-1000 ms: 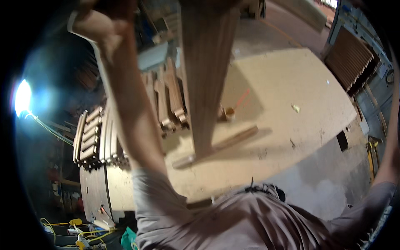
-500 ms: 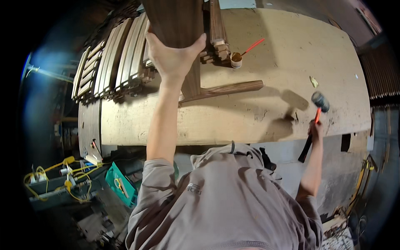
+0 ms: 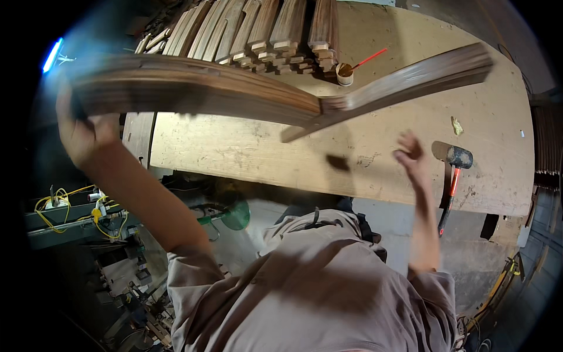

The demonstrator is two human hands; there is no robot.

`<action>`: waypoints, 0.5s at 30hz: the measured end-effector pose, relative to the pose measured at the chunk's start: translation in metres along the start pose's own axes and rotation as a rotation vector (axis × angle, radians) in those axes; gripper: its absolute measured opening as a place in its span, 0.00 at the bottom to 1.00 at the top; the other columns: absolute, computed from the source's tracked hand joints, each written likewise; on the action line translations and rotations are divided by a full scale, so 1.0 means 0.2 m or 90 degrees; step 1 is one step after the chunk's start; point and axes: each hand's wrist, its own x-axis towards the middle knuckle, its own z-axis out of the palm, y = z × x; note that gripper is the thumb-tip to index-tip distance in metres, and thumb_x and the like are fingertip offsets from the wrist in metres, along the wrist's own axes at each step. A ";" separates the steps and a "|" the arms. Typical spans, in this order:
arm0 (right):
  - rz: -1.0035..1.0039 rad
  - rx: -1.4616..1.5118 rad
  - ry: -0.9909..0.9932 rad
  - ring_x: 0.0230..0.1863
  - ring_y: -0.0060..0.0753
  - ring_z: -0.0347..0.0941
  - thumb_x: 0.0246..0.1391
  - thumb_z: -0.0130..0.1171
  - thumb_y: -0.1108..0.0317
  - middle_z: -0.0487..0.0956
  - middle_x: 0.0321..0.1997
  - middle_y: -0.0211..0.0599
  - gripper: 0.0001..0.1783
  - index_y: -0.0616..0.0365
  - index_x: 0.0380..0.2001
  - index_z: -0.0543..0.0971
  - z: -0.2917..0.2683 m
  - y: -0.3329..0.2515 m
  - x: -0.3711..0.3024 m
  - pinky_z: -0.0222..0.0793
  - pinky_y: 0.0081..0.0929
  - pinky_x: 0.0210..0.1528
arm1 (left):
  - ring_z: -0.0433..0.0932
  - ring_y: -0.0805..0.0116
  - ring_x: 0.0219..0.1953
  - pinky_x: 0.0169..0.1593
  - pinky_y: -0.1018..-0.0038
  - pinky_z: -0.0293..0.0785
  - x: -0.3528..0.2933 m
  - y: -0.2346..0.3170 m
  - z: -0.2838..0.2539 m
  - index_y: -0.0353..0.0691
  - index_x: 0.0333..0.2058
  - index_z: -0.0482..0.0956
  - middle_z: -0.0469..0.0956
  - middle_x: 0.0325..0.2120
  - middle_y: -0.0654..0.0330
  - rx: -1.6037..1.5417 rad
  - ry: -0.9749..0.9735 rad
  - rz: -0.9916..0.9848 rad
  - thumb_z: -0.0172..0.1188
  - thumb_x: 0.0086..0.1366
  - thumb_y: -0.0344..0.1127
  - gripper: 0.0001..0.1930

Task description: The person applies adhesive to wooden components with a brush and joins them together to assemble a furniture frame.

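Observation:
My left hand (image 3: 88,132) grips the left end of a dark brown wooden frame piece (image 3: 205,94), a long board joined at its right end to a slanting crosspiece (image 3: 404,82). The joined piece is raised and tilted above the workbench, with its left end close to the camera. My right hand (image 3: 412,154) is empty, blurred a little, with the fingers apart over the front of the bench. To its right lies a rubber mallet (image 3: 459,157) with a black head and a red and black handle, which sticks out past the bench's front edge.
Stacked wooden slats (image 3: 264,35) line the back of the workbench (image 3: 234,146). Near them stands a small cup (image 3: 345,74) of brown paste with a red stick. A yellowish scrap (image 3: 456,125) lies at the right. Yellow cables (image 3: 56,205) hang at the lower left.
My right hand has put down the mallet and let go of it. My left hand has swung the wooden piece to the left, from upright to lying sideways in the air.

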 end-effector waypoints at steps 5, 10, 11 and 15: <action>-0.134 0.095 -0.058 0.50 0.32 0.71 0.35 0.75 0.71 0.74 0.50 0.40 0.42 0.66 0.55 0.65 0.50 -0.06 -0.21 0.67 0.31 0.53 | 0.71 0.58 0.54 0.56 0.56 0.69 -0.21 0.10 -0.07 0.38 0.56 0.66 0.70 0.54 0.52 -0.360 0.309 -0.453 0.59 0.64 0.42 0.25; -0.122 0.065 0.297 0.36 0.24 0.73 0.44 0.65 0.70 0.76 0.34 0.31 0.19 0.62 0.41 0.73 0.34 0.10 -0.55 0.70 0.22 0.40 | 0.70 0.62 0.55 0.60 0.58 0.65 -0.83 -0.03 0.01 0.42 0.53 0.71 0.74 0.52 0.58 -0.566 0.339 -0.661 0.59 0.64 0.40 0.20; -0.094 0.035 0.339 0.33 0.23 0.71 0.51 0.60 0.67 0.74 0.30 0.28 0.13 0.62 0.38 0.74 0.30 0.14 -0.63 0.68 0.22 0.37 | 0.70 0.61 0.55 0.60 0.59 0.65 -0.95 -0.05 0.04 0.40 0.53 0.71 0.74 0.51 0.58 -0.553 0.311 -0.709 0.59 0.64 0.38 0.20; 0.059 -0.188 0.436 0.28 0.23 0.66 0.62 0.51 0.56 0.72 0.25 0.30 0.20 0.67 0.30 0.74 0.23 0.36 -0.90 0.65 0.26 0.33 | 0.70 0.61 0.54 0.59 0.62 0.66 -1.46 -0.18 0.07 0.35 0.52 0.70 0.74 0.49 0.55 -0.573 0.196 -0.970 0.53 0.66 0.30 0.17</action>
